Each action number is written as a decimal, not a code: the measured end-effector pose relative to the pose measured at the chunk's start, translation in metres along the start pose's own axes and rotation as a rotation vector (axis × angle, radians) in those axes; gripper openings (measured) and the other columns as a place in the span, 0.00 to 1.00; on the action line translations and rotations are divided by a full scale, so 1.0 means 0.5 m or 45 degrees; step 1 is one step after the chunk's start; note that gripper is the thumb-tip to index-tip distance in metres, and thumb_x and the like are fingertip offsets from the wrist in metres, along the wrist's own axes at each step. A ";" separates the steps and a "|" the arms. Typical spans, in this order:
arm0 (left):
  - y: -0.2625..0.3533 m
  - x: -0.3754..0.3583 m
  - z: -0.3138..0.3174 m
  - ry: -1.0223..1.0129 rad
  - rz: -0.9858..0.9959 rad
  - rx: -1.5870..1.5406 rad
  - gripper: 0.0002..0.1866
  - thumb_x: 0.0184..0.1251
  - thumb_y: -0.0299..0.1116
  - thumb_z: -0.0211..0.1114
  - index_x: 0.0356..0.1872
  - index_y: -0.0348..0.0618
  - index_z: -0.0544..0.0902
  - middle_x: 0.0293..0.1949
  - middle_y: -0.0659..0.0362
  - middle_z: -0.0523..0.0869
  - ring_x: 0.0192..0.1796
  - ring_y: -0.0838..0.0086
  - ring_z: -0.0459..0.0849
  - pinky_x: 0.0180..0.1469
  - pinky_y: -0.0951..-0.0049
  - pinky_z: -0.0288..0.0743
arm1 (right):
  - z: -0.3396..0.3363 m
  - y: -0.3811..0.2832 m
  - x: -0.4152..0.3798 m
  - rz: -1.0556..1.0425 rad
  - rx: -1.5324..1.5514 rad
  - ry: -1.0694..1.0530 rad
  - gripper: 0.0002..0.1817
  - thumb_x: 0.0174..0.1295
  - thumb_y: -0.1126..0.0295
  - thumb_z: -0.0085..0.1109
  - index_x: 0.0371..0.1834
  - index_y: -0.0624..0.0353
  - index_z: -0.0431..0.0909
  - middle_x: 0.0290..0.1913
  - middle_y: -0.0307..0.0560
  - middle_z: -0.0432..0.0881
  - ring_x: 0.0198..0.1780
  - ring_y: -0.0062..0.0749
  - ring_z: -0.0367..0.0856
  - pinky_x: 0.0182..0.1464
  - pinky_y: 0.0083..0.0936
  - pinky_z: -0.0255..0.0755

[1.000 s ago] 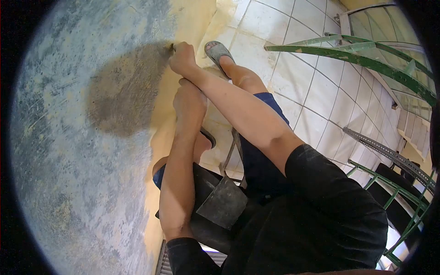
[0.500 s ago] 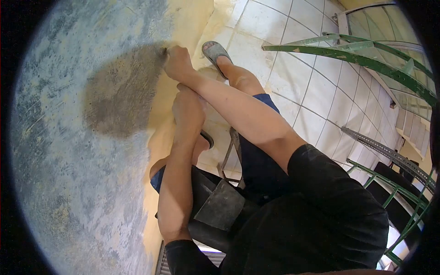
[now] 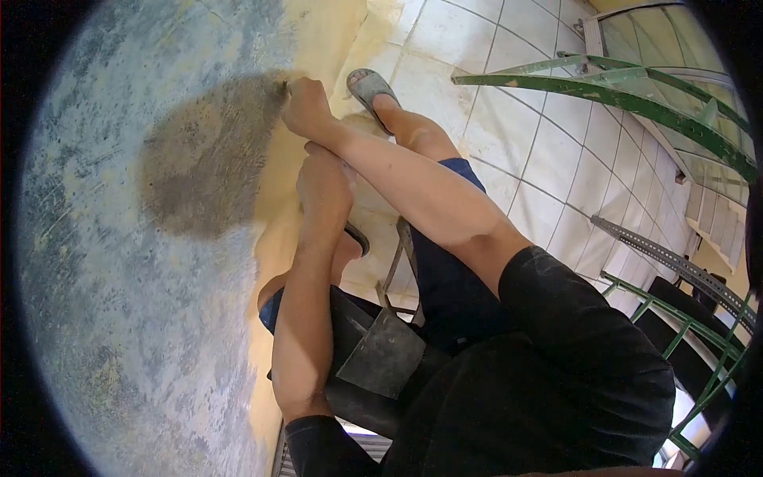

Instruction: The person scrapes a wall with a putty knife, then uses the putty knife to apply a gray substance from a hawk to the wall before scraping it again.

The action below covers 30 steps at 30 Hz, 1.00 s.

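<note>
Wall (image 3: 135, 310), mottled blue, stands beside a person (image 3: 509, 397) whose right hand (image 3: 307, 109) curls at its dark patch (image 3: 203, 167), curled left hand (image 3: 326, 184) near it, probably bracing the right wrist (image 3: 332, 133); what either grips, I cannot tell.

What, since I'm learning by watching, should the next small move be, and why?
Probably a short, light stroke of the right hand further onto the dark patch. The small dark thing in its grip, too small to identify, sits at the patch's edge, near the yellow band. I'd keep it short, since the left hand lies close below it in the view.
</note>
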<state>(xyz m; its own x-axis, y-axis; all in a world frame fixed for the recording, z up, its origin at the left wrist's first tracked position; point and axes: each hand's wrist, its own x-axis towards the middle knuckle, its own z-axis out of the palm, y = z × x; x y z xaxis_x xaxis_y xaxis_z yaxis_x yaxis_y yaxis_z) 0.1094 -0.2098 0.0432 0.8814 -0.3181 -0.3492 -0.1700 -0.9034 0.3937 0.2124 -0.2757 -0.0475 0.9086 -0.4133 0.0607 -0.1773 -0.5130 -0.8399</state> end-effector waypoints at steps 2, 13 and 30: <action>-0.011 0.009 0.008 0.009 0.023 0.004 0.25 0.64 0.38 0.59 0.46 0.17 0.69 0.33 0.31 0.84 0.40 0.39 0.85 0.42 0.48 0.78 | 0.006 0.000 -0.001 0.021 0.029 0.023 0.06 0.46 0.78 0.56 0.26 0.70 0.79 0.31 0.71 0.80 0.38 0.65 0.82 0.41 0.46 0.76; -0.015 -0.001 -0.001 0.016 0.058 -0.002 0.25 0.63 0.37 0.60 0.45 0.18 0.70 0.31 0.32 0.84 0.39 0.40 0.85 0.41 0.48 0.78 | 0.003 -0.008 -0.007 -0.033 -0.011 0.043 0.07 0.42 0.74 0.64 0.23 0.66 0.80 0.28 0.64 0.81 0.35 0.60 0.82 0.38 0.45 0.75; -0.019 0.014 0.007 0.035 0.073 0.017 0.24 0.63 0.38 0.61 0.46 0.20 0.71 0.32 0.33 0.84 0.40 0.41 0.85 0.43 0.48 0.77 | -0.003 -0.013 0.007 0.067 0.039 0.054 0.06 0.45 0.78 0.57 0.25 0.70 0.80 0.31 0.71 0.81 0.37 0.63 0.83 0.39 0.44 0.77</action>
<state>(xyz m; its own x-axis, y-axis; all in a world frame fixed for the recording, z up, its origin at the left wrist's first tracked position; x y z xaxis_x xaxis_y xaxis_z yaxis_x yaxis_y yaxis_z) 0.1156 -0.2044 0.0339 0.8819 -0.3613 -0.3030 -0.2261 -0.8879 0.4006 0.2160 -0.2751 -0.0411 0.8814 -0.4708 0.0381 -0.2123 -0.4669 -0.8585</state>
